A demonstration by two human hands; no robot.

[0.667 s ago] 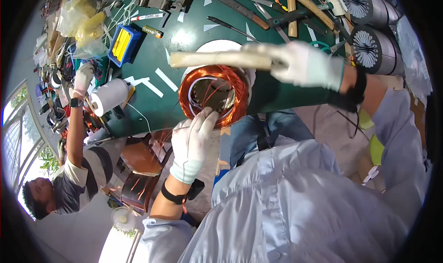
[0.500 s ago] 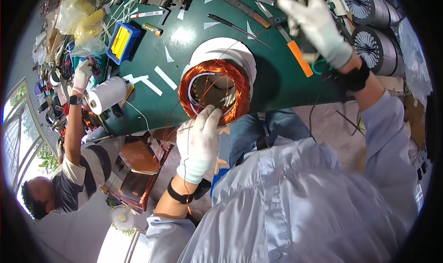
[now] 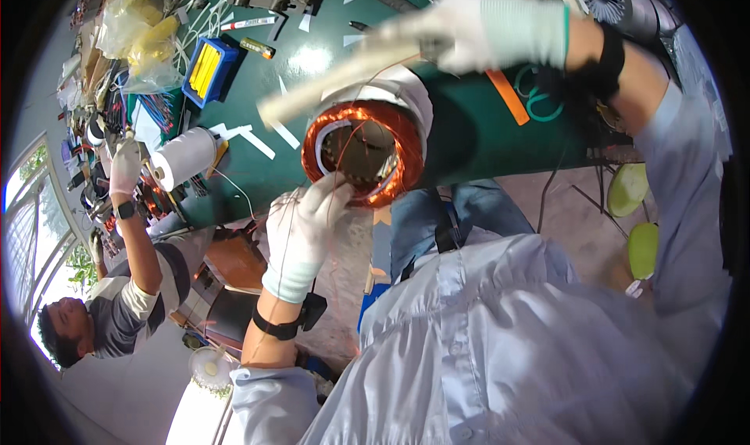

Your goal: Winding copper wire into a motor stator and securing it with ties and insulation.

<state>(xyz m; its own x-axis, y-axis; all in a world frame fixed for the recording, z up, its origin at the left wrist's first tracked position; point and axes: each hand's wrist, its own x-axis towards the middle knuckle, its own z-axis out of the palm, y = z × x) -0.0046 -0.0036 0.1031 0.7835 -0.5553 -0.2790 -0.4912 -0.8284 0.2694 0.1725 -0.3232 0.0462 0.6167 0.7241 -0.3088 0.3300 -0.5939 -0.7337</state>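
Observation:
A motor stator with a ring of orange-red copper winding (image 3: 408,160) stands at the near edge of the green table, a white sleeve (image 3: 418,101) behind it. My gloved left hand (image 3: 301,222) is closed, its fingertips gripping the winding's near-left rim. Thin wires run over that glove; whether a wire is pinched too, I cannot tell. Above the table, my gloved right hand (image 3: 461,35), blurred by motion, is shut on a long pale wooden bar (image 3: 320,93). The bar slants down leftward, its far end beyond the stator's left side.
A blue box (image 3: 205,74) of yellow sticks and a white thread spool (image 3: 183,160) stand left. Beside the spool is a co-worker's gloved hand (image 3: 125,167). An orange-handled tool (image 3: 509,97) and green-handled scissors (image 3: 539,105) lie right; wire reels (image 3: 609,0) stand behind.
My right hand has swung left from the tools on the right, bringing the wooden bar over the stator. My left hand has shifted slightly left along the rim. The co-worker's hand has moved lower.

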